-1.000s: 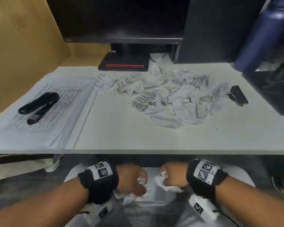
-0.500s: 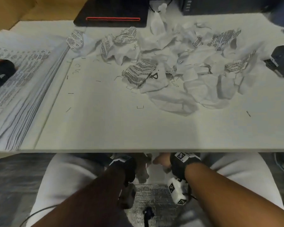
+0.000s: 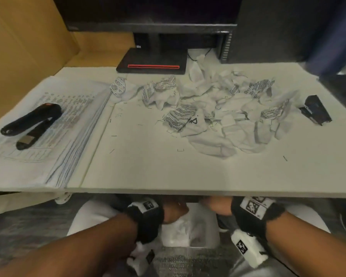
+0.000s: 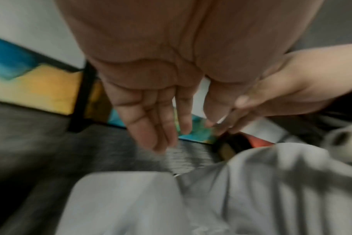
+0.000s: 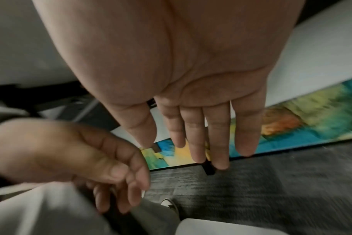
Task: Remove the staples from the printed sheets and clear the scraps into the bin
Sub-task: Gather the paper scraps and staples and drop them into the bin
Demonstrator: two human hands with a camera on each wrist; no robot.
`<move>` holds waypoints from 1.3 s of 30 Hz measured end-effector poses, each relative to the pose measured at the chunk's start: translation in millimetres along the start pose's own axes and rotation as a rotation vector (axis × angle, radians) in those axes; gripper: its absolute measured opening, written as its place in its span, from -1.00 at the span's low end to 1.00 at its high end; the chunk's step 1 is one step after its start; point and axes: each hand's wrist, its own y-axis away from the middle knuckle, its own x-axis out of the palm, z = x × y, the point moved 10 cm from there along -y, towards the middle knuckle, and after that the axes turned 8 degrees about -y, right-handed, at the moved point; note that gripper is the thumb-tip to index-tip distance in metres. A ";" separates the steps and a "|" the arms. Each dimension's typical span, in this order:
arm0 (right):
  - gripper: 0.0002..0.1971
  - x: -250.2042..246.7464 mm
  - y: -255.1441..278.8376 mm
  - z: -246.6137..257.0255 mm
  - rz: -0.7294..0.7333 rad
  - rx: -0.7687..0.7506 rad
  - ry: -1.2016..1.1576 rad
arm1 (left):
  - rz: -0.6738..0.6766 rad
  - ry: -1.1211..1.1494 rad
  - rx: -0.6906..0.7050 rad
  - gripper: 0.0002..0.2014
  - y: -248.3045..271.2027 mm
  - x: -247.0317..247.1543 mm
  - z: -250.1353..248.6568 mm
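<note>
Both hands hang below the desk's front edge, over a white bin [image 3: 205, 238] on the floor between my knees. Crumpled paper [image 3: 179, 226] lies in the bin. My left hand [image 3: 174, 211] is empty, its fingers [image 4: 169, 120] straight and pointing down. The right hand [image 3: 216, 206] is empty too, with fingers [image 5: 193, 143] stretched out. On the desk a pile of crumpled printed scraps [image 3: 218, 108] lies at the middle back, with loose staples [image 3: 180, 150] scattered before it. A stack of printed sheets [image 3: 48, 156] sits at the left.
A black stapler [image 3: 32, 120] lies on the stack and a small black staple remover [image 3: 316, 112] right of the scraps. A monitor stand [image 3: 154, 62] and dark tower [image 3: 268, 33] line the back. A colourful panel [image 5: 291, 127] leans by the carpet under the desk.
A second ago each hand gripped crumpled paper above the bin. Both hands are now empty with fingers straight, and sit farther forward under the desk edge.
</note>
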 end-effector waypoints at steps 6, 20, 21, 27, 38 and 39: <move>-0.77 -5.2 97.6 42.7 0.189 -0.015 0.271 | 0.152 -0.116 0.346 -0.75 116.0 -65.2 -77.7; -0.68 -216.7 107.7 72.4 -0.243 -0.030 0.223 | -0.572 -0.336 -0.425 -0.39 94.7 -333.8 81.6; -0.59 -210.6 98.2 81.4 -0.232 -0.043 0.260 | -0.542 -0.347 -0.472 -0.33 86.3 -330.1 90.4; -0.34 -186.7 59.0 99.7 -0.163 -0.029 0.386 | -0.410 -0.509 -0.556 -0.71 36.8 -327.0 83.7; -0.86 -261.4 81.3 101.0 -0.466 -0.187 0.154 | -0.617 -0.171 -0.439 -0.63 64.9 -349.8 53.5; -0.83 -279.6 87.1 91.0 -0.533 -0.167 0.102 | -0.624 -0.131 -0.421 -0.62 66.4 -351.5 55.4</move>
